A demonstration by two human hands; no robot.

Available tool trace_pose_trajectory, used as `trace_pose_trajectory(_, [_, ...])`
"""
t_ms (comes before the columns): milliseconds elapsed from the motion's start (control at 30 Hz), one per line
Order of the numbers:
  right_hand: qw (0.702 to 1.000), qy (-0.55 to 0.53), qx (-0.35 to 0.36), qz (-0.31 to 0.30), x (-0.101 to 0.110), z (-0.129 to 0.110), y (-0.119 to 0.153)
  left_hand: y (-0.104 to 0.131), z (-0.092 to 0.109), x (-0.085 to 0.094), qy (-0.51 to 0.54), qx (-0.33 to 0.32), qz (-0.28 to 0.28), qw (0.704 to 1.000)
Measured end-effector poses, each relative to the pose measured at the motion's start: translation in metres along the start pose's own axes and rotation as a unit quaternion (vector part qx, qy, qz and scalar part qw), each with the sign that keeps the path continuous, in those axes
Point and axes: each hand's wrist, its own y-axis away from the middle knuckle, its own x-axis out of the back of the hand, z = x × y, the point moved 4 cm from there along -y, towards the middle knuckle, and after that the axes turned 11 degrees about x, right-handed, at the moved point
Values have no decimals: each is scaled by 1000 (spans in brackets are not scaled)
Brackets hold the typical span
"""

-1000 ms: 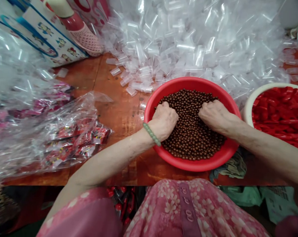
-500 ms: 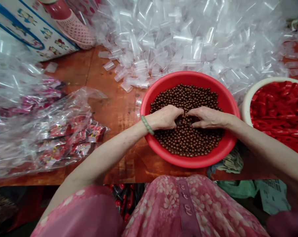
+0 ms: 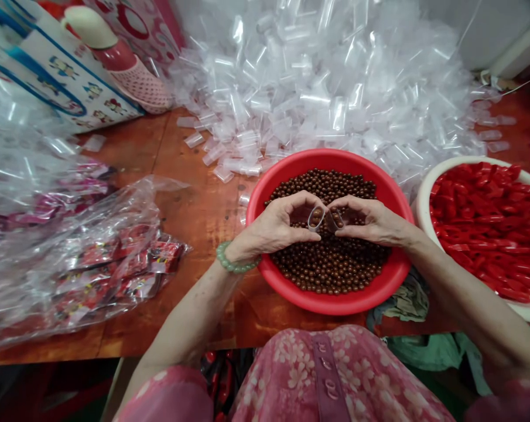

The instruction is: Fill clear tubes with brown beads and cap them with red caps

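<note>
Balls [image 3: 330,272], brown, round and glossy, fill the bottom of a red basin [image 3: 330,306] right of the middle of the frame, its smooth plastic wall showing all round them. Over this basin, near the centre of the frame, the left hand [image 3: 273,225] pinches a small clear tube [image 3: 316,219] between thumb and fingertips; its oval mouth faces the viewer and a few brown balls sit inside. Just beside it, the right hand [image 3: 372,221] holds a second clear tube [image 3: 337,218] in a like narrow pinch, tilted, with brown balls in it too.

At the right edge, a white tub [image 3: 424,202] is heaped with shiny, hard-looking red pieces [image 3: 479,223]. Across the top of the frame spreads a loose mound of clear plastic tubes [image 3: 317,88], thin and glinting. At the lower left, a crinkled transparent bag [image 3: 23,287] holds red printed packets [image 3: 133,258]. Reddish-brown wooden boards form the tabletop [image 3: 194,217].
</note>
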Motion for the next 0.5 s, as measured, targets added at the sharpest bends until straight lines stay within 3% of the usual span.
trace_pose_trajectory(133, [1000, 13, 1, 10, 2, 1, -2, -2, -6, -1, 26, -3, 14, 1000])
trace_pose_trajectory(267, [999, 28, -12, -20, -1, 9, -6, -7, -14, -2, 7, -7, 32, 999])
trace_pose_trajectory(500, [992, 71, -85, -59, 4, 26, -2, -10, -24, 1, -68, -9, 51, 996])
